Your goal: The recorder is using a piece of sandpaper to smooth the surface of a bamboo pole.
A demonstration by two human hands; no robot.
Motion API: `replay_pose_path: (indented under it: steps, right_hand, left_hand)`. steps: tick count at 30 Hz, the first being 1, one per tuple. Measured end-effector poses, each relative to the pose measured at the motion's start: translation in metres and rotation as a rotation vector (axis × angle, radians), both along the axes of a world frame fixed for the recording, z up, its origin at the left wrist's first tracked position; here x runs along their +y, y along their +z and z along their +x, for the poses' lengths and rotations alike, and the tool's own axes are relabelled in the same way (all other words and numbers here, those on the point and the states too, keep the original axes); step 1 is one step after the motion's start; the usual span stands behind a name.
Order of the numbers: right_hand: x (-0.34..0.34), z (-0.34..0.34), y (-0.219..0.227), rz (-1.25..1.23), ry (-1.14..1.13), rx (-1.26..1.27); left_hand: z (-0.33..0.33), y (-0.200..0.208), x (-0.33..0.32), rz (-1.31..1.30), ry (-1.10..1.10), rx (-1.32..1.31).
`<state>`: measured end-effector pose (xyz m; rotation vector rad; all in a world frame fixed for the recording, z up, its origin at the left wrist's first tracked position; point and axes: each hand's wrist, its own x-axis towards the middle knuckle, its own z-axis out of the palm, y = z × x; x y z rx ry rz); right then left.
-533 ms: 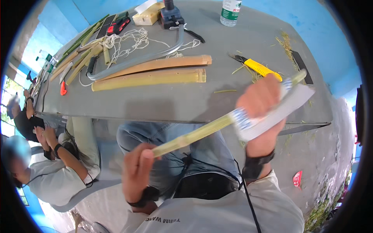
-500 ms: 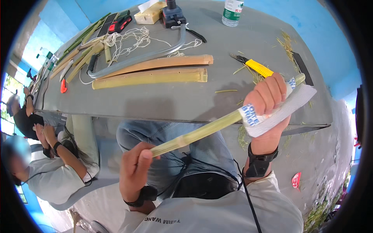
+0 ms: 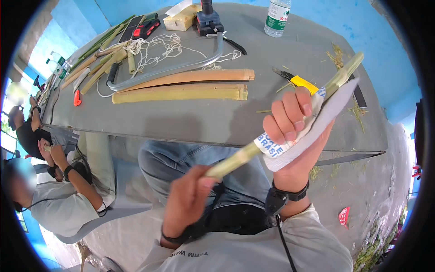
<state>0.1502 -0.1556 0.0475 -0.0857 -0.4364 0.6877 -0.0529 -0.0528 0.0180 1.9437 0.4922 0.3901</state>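
A pale green-yellow bamboo strip [image 3: 233, 163] slants up to the right across my lap and the table edge. My left hand [image 3: 188, 195], slightly blurred, is closed around its lower end. Higher up, my right hand [image 3: 290, 115] wraps a folded sheet [image 3: 312, 129] around the strip. That sheet is white with blue print and looks like sandpaper, though its inner face is hidden. The strip's far end sticks out beyond it. Just behind my right hand lies a yellow utility knife [image 3: 302, 84] on the table.
Two split bamboo halves [image 3: 181, 94] lie on the grey table [image 3: 190, 120] beside a hacksaw [image 3: 170, 72]. Beyond are white string [image 3: 158, 45], a cordless tool [image 3: 208, 20], a tissue pack [image 3: 182, 18] and a water bottle [image 3: 277, 18]. Another person [image 3: 68, 199] sits to my left.
My left hand has moved up and right, closer to my right hand. The strip now extends further past the sheet at its far end. My right hand has shifted slightly left.
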Motion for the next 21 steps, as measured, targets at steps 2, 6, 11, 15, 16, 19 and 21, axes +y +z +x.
replay_pose_path:
  steps: [2,6,11,15,16,19,21]
  right_hand:
    - [-0.002,0.003,-0.002,-0.064,0.018,-0.055]
    - [-0.001,0.002,-0.001,0.010,-0.018,0.072]
    - [0.008,-0.015,0.005,-0.320,-0.019,0.017]
    - [-0.017,0.024,0.014,-0.013,-0.104,0.112]
    - [-0.015,0.021,0.010,0.003,-0.108,0.161]
    - [0.007,-0.016,-0.006,-0.232,-0.068,0.121]
    - [0.014,-0.028,-0.005,-0.251,0.035,0.104]
  left_hand:
    - [-0.008,0.006,0.012,-0.013,0.017,-0.023]
    - [0.007,0.004,-0.006,0.108,-0.006,0.046]
    - [-0.001,0.001,-0.001,0.035,0.074,0.013]
    - [-0.011,0.003,0.013,0.043,0.029,-0.028]
    - [-0.008,-0.003,0.012,0.008,0.027,-0.041]
    - [0.006,-0.006,-0.009,-0.059,-0.035,-0.008]
    - [0.006,0.000,-0.010,-0.095,-0.092,0.037]
